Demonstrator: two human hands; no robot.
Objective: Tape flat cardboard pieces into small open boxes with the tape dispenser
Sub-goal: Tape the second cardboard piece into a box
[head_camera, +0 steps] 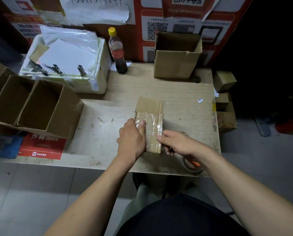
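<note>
The small cardboard box (150, 123) lies near the front of the surface (185, 103), its near half wrapped in shiny clear tape. It looks light and fairly stiff, though thin walls would likely buckle under a hard squeeze, and the taped part is probably slick; the bare cardboard edges seem the safer hold. The left hand (132, 138) lies against its left side, thumb pressing flat on the taped top. The right hand (174, 142) pinches at its right edge, apparently on tape. The tape dispenser (192, 165) lies just behind that wrist, held by neither hand.
</note>
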